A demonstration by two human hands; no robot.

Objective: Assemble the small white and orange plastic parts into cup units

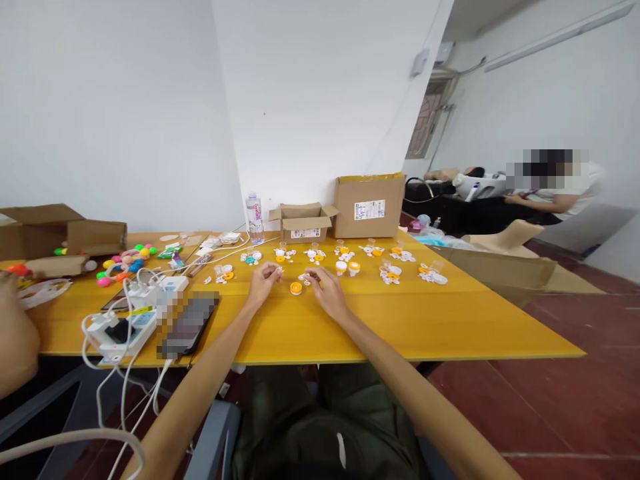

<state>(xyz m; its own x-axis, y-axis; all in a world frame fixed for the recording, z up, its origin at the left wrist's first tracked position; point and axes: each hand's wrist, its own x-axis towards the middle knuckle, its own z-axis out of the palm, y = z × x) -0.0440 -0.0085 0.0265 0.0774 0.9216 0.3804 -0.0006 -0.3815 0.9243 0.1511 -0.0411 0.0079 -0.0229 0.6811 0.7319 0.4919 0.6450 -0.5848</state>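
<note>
Resting on the yellow table (440,320) a little in from its near edge, both hands work close together over small plastic parts. The left hand (263,281) has its fingers curled, pinching a small white piece (279,271) at the fingertips. The right hand (326,288) lies palm down with its fingers bent toward a white part (305,277) that it touches; whether it truly grips that part I cannot tell. An orange round cap (296,288) sits on the table between the two hands, just beside the right fingertips and apart from the left.

Beyond the hands, toward the far edge, runs a row of small white-and-orange part clusters (345,255). At the far edge stand a water bottle (255,217), a small open carton (303,223) and a taller closed carton (369,205). Near the left near corner lie a white power strip (120,328) with cables and a dark phone (193,323). Coloured balls (125,261) lie toward the far left beside another open carton (55,233). A second person (555,187) sits well apart, past the table's right side
</note>
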